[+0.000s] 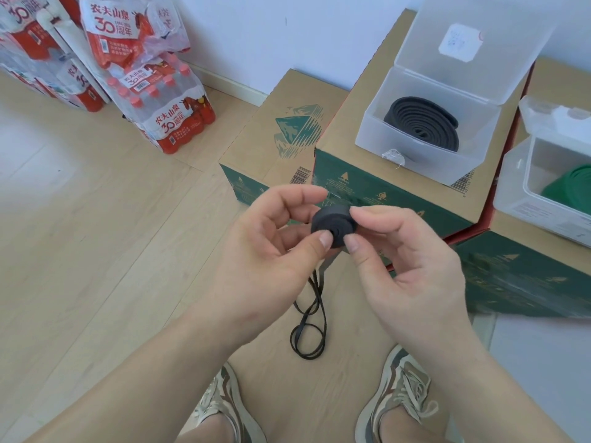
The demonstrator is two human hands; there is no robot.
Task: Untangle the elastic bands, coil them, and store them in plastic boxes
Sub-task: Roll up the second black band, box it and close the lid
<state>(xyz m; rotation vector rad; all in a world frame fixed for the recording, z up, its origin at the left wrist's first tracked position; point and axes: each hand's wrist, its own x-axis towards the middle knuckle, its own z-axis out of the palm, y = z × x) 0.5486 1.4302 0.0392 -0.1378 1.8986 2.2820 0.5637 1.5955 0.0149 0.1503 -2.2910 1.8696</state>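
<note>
Both of my hands pinch the one black elastic band (332,226), rolled into a tight little coil and held in the air just in front of me, above the floor. My left hand (271,247) grips it with thumb and fingertips from the left, and my right hand (409,263) grips it with thumb and forefinger from the right. The band's loose tail (309,318) hangs from under the coil and loops on the wooden floor (96,251) just beyond my shoes (224,407). Farther off to the right, a clear plastic box (415,161) stands with its lid (473,49) swung up on a cardboard carton (345,129); a wide, dark coiled band (422,123) lies inside. Just right of it, a second clear box (518,193) holds a green band (572,183). A lower carton (265,135) sits left of the first, and packs of bottled water (172,107) stand at the far left by the wall.
</note>
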